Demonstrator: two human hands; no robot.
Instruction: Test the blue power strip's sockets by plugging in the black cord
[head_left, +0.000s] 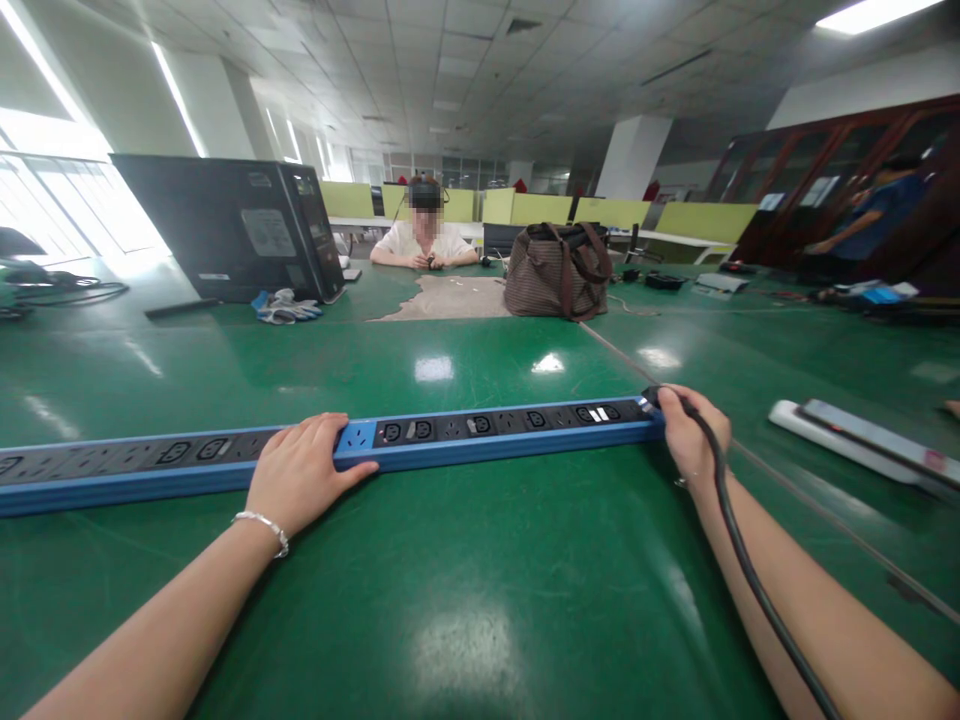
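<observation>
A long blue power strip (pixel 480 450) with black sockets lies across the green table and runs out of view on the left. My left hand (pixel 304 470) is laid over its middle, fingers across the top and thumb along the near side, gripping it. At the strip's right end my right hand (pixel 691 430) is closed on a black plug (pixel 652 397). The plug's metal prongs point left, at the strip's end; whether any are inside a socket I cannot tell. From the plug a thick black cable (pixel 739 550) hangs down over my right forearm.
A white power strip and a flat device (pixel 862 440) lie at the right. Farther back are a black computer case (pixel 232 230), gloves (pixel 286 306) and a brown bag (pixel 555 270). A person (pixel 425 240) sits across the table; another person (pixel 874 215) stands at the far right.
</observation>
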